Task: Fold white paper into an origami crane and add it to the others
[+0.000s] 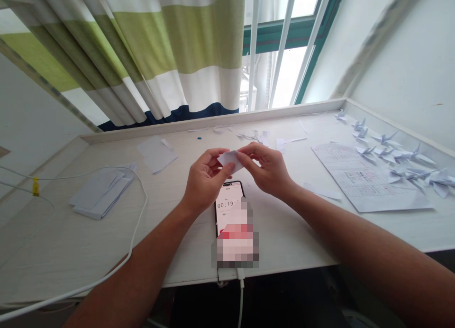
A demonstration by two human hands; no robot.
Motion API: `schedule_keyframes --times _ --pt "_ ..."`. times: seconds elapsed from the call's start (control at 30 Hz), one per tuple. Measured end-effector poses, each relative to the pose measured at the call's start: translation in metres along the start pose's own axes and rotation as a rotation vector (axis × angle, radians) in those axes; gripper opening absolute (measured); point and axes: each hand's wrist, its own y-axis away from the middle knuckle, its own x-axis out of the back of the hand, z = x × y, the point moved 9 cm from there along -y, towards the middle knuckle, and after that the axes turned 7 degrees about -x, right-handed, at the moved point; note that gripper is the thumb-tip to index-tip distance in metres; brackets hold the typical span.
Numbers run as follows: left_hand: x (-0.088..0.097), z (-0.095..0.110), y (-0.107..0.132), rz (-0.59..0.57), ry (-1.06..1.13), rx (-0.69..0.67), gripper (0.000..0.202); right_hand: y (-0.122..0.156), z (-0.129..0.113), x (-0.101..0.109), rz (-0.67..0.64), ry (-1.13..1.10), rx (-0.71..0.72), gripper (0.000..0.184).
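Your bare left forearm and right forearm slanted inward from the near side; your left hand and right hand were close together, fingers bent, thumbs pinching.

Small white paper, pinched in my grip.
I hold it raised mid-scene between my left hand and right hand, plain and angular, one corner toward the left, its edges partly covered.
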Motion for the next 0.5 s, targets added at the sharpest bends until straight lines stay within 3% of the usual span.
schedule_keyframes --times 0.3,0.5 --pt "0.002 -0.014 0.003 0.041 0.038 0.186 0.035 -0.003 0.033 -0.017 -0.167 -0.274 -0.373 0.027" --pt "0.010 -0.021 0.002 0.117 0.026 0.260 0.030 -0.006 0.036 0.000 -0.006 -0.238 -0.375 0.017"
